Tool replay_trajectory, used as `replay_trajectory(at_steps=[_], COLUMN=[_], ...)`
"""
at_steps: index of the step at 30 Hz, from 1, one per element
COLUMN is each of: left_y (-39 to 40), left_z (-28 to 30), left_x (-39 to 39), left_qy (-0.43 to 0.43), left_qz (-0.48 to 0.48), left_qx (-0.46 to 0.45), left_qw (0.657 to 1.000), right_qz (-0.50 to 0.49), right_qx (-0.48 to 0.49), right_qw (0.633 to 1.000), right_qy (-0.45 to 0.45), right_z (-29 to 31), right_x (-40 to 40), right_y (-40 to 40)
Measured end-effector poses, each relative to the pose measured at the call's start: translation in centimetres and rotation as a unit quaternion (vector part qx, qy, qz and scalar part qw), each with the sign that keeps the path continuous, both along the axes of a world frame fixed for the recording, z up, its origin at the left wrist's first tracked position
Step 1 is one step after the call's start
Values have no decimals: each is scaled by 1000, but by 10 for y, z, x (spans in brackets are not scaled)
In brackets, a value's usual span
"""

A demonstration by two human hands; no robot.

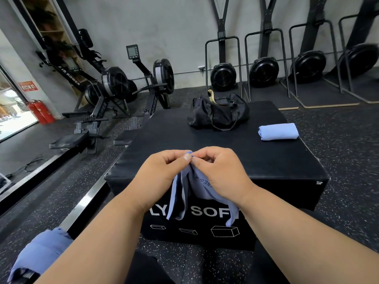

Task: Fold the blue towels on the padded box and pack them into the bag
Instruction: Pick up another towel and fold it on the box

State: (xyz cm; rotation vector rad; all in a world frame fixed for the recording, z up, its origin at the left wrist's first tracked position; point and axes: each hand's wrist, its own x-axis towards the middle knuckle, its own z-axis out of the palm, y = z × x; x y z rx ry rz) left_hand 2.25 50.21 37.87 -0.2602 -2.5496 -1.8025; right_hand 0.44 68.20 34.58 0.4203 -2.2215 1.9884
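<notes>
Two-hand (164, 167) (217, 171) grip on towel (202, 187), box (266, 160) lettered "SOF"

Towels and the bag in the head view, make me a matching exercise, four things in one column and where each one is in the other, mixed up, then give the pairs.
Things
1. unfolded towel
2. folded towel
3. bag
4. fire extinguishers

Places
A. on the floor at far left, by the glass
B. at the far end of the padded box, middle
C. pinched by the left hand and right hand, hanging over the box's near edge
D. lying on the box's right side

Pairs: 1-C, 2-D, 3-B, 4-A
</notes>
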Motion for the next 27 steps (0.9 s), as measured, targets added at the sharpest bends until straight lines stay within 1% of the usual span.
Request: replay_trajectory(at_steps=[6,9,12,15,18,22,24,27], left_y=[-10,-15,-19,-25,-34,-36,-36,-41], left_z=[-6,1,14,29,39,48,51,54], left_x=[-4,-6,-9,-12,-15,-16,-15,-17], left_qy=[14,5,18,17,18,16,18,31], left_qz=[14,30,38,40,33,28,23,17], left_qx=[-19,19,36,66,82,124,138,148], left_qw=[1000,999,998,997,996,992,990,988], right_qz=[46,54,41,28,24,65,80,69], right_qx=[-26,19,66,57,55,74,102,119], right_qw=[999,998,997,998,998,994,990,988], right_qy=[2,4,18,13,-1,-43,-58,-71], right_z=[2,-6,-15,-19,-23,-30,-35,-47], right_x=[-1,-6,-8,-9,-11,-16,-16,-18], right_y=[6,10,15,22,29,33,35,39])
